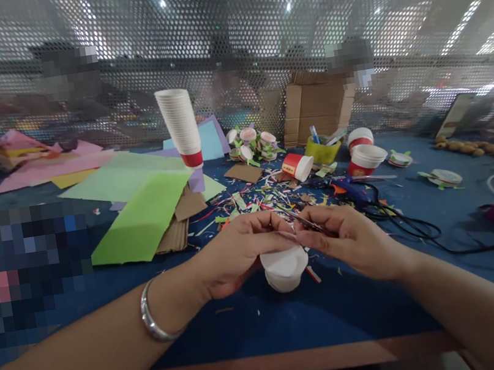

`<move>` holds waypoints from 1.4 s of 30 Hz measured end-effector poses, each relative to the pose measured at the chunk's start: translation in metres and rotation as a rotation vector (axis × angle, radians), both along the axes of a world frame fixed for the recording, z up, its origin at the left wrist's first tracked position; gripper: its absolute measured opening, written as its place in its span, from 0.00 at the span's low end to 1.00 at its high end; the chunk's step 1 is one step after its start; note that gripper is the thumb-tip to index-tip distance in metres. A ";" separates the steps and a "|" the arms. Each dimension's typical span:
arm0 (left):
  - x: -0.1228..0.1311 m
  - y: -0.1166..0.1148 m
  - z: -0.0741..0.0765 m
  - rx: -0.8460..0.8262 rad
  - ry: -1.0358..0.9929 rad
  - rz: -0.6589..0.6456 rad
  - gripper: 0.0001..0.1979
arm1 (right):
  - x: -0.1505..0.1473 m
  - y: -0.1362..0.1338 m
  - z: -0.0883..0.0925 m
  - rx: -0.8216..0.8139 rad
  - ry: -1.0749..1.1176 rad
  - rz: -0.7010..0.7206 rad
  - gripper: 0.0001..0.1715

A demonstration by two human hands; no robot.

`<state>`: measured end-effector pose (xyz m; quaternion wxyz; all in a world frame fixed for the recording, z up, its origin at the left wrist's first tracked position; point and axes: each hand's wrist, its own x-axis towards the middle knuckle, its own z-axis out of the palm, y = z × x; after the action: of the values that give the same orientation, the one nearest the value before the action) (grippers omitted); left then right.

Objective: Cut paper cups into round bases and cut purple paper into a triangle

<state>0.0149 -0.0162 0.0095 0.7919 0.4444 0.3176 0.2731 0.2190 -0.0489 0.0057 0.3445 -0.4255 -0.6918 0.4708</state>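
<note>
My left hand is closed around a small white paper cup, held bottom toward me just above the blue table. A silver bangle sits on that wrist. My right hand is closed on small scissors, whose thin blades point left and meet the cup's rim near my left fingertips. Both hands are close together at the table's front middle.
Paper scraps litter the table behind my hands. A tall stack of cups, green paper sheets, cardboard pieces, a tipped red cup, a glue gun with black cable, a yellow bowl and decorated cups lie beyond. Mesh screen behind.
</note>
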 end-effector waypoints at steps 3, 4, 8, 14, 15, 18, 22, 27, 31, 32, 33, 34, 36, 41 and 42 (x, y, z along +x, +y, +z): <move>-0.002 0.001 0.005 -0.033 -0.016 -0.025 0.12 | 0.002 0.002 -0.001 -0.008 0.035 -0.012 0.16; -0.003 0.001 0.007 -0.026 -0.020 -0.031 0.12 | 0.003 0.003 -0.001 -0.011 0.038 -0.026 0.16; -0.003 0.001 0.006 0.040 -0.017 0.000 0.14 | 0.003 0.004 0.002 0.013 0.002 -0.056 0.15; 0.000 0.000 -0.001 0.100 0.012 0.043 0.12 | 0.001 0.001 0.002 0.062 -0.068 -0.022 0.12; 0.000 0.000 -0.002 0.116 0.017 0.045 0.12 | 0.001 0.001 0.002 0.062 -0.078 -0.023 0.12; 0.002 -0.001 -0.004 0.163 0.033 0.053 0.13 | 0.002 0.000 -0.001 0.057 -0.115 -0.038 0.12; 0.005 -0.003 -0.003 0.167 0.017 0.053 0.15 | 0.000 0.001 -0.001 0.078 -0.143 -0.061 0.07; 0.005 -0.005 0.003 0.147 -0.022 0.015 0.13 | -0.002 0.000 0.001 0.088 -0.158 -0.040 0.01; 0.004 -0.003 0.001 0.156 0.039 0.040 0.15 | 0.001 -0.001 0.002 0.097 -0.173 -0.046 0.07; 0.004 -0.003 0.000 0.163 0.054 0.047 0.16 | 0.002 0.000 0.002 0.094 -0.170 -0.049 0.08; 0.004 -0.002 -0.002 0.176 0.064 0.050 0.15 | 0.003 0.000 0.001 0.085 -0.167 -0.046 0.09; 0.004 -0.001 -0.003 0.193 0.069 0.048 0.15 | 0.003 0.001 0.001 0.070 -0.166 -0.039 0.09; 0.003 0.000 -0.004 0.239 0.076 0.029 0.13 | 0.004 0.001 0.001 0.046 -0.176 -0.026 0.09; 0.001 0.000 -0.002 0.350 0.140 -0.015 0.09 | 0.002 -0.001 0.000 0.046 -0.210 -0.015 0.06; 0.001 0.000 -0.001 0.362 0.148 -0.022 0.09 | 0.001 -0.001 0.001 0.050 -0.215 -0.016 0.05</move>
<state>0.0161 -0.0164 0.0081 0.6766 0.6019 0.3158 0.2834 0.2204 -0.0502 0.0063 0.2825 -0.4705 -0.7329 0.4021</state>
